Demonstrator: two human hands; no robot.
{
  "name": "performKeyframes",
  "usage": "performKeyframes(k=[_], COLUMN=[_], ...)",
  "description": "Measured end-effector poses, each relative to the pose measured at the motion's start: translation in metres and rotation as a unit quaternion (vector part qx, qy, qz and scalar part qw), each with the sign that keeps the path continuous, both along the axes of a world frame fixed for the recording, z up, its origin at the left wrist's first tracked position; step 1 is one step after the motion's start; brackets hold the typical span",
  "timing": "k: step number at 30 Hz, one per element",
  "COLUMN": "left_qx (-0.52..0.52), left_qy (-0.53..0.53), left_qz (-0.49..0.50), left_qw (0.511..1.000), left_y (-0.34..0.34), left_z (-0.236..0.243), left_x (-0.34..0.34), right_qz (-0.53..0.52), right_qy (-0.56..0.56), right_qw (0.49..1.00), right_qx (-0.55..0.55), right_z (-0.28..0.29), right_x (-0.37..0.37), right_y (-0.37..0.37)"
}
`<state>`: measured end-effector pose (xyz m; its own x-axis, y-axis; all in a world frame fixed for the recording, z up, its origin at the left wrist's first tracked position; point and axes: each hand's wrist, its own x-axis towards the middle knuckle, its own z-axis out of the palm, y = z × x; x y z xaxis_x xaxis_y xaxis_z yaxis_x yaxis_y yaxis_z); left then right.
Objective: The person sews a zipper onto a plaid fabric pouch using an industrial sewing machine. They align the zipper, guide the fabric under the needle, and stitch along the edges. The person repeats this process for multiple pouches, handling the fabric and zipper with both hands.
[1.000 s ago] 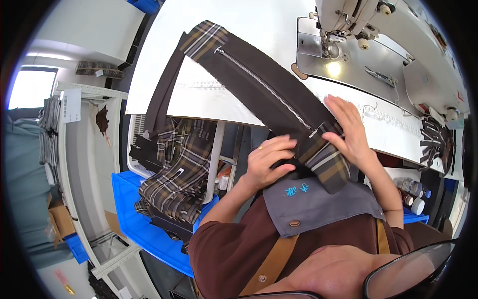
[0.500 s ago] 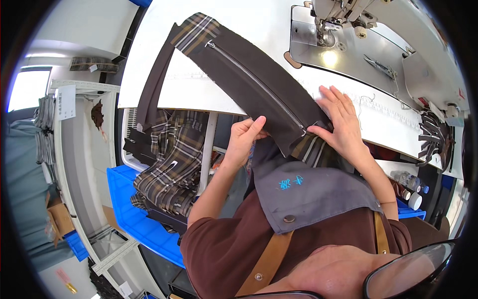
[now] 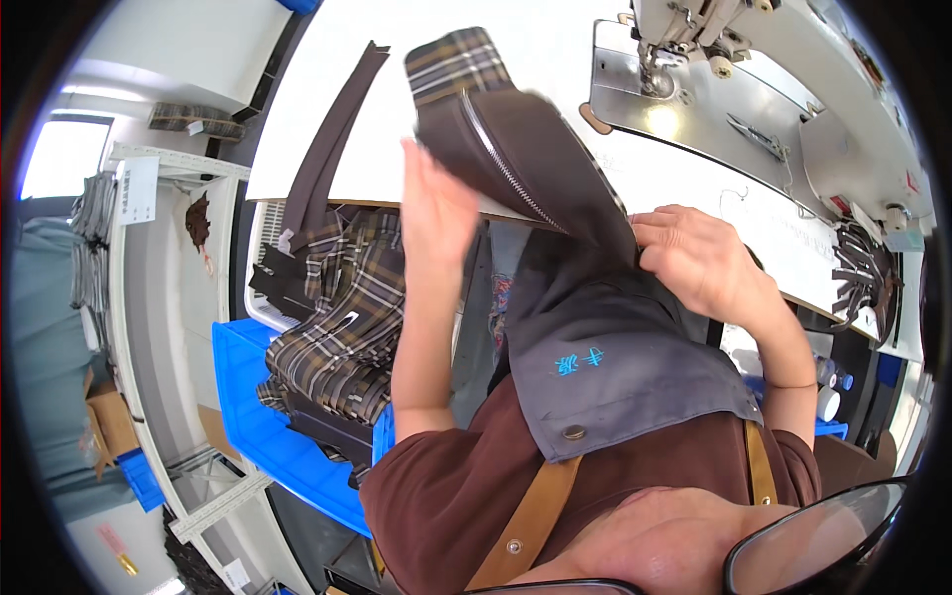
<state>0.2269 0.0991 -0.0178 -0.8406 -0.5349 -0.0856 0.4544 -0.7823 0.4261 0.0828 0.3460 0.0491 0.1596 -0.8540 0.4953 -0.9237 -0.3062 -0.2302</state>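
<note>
Brown zippered fabric (image 3: pixel 550 149), apparently mid-turn, was bent across the front edge of the table (image 3: pixel 555 50), seemingly pinched by the right hand (image 3: pixel 699 258), left hand (image 3: pixel 436 208) open alongside; a two-handed hold seemed called for.

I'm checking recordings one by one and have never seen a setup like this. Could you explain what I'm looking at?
There is no robot here: a person works bare-handed, seen from above by a wide fisheye camera on their head, which bends straight edges. The right hand curls at the edge of a dark fabric panel with a metal zipper and appears to hold it. The left hand is open and blurred beside the panel; whether it touches is unclear. On the white table lies a dark strip; a sewing machine stands at upper right. Plaid fabric is piled at left.
</note>
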Motion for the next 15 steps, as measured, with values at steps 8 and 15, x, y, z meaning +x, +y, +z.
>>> performKeyframes(k=[8,15], left_qx=[0.025,0.102], left_qy=[0.400,0.444], left_qz=[-0.001,0.008], left_qw=[0.916,0.890], left_y=[-0.052,-0.035], left_z=[0.008,0.018], left_x=[-0.037,-0.035], right_qz=[0.093,0.120], right_qy=[0.075,0.007], right_qw=[0.984,0.991], right_qx=[-0.132,0.057], right_z=[-0.008,-0.023], right_x=[0.059,0.069], right_y=[-0.024,-0.030])
